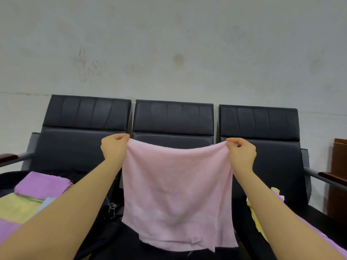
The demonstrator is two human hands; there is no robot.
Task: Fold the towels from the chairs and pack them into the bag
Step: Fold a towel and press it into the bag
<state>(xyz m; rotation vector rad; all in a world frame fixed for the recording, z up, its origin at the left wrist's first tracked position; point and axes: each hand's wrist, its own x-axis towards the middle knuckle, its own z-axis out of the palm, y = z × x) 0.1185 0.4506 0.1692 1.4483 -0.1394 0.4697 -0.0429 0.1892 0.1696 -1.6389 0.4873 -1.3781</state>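
A pink towel (pixel 176 194) hangs spread out in the air in front of the middle black chair (pixel 173 117). My left hand (pixel 113 147) pinches its top left corner and my right hand (pixel 241 152) pinches its top right corner. The towel's lower edge reaches down to the middle seat. On the left seat lies a folded purple towel (pixel 42 184) on top of yellow-green (pixel 16 207) and light blue ones, inside what looks like a dark bag (pixel 7 177). More yellow and purple towels (pixel 277 194) lie on the right chair, partly hidden by my right arm.
Three black chairs stand in a row against a pale wall, with armrests at far left (pixel 11 159) and far right (pixel 326 178). A small metal key ring (pixel 112 208) shows between the left and middle seats. Brown wooden furniture (pixel 339 175) stands at the right edge.
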